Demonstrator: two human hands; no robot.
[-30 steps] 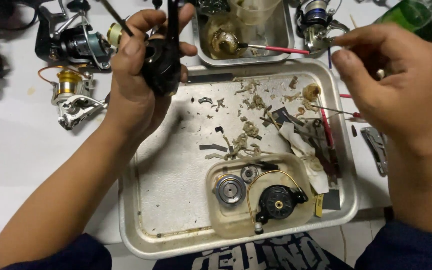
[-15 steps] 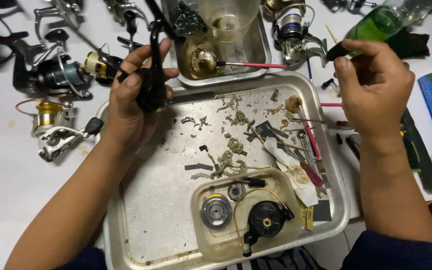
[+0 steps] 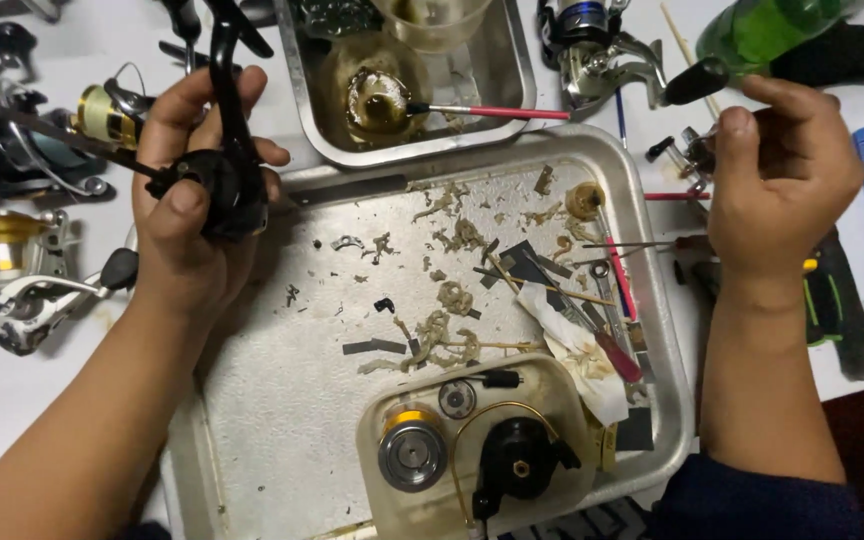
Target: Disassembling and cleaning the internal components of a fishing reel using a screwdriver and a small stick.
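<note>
Black reel body point(image 3: 220, 180) in left hand point(image 3: 187, 215)

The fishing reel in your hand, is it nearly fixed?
Not nearly. Done: parts lie out in the clear tub, and old grease scraps litter the metal tray. In hand: the left hand grips the black reel body; the right hand hovers past the tray's right edge. Left: the body remains apart from those parts.

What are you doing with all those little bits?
A person's left hand holds a black reel body up over a metal tray. The right hand is off to the side, beyond the tray's edge, fingers pinched; I can't tell if it holds anything. The tray is littered with grease scraps, and a clear tub holds a spool. More reels lie on the table.
</note>
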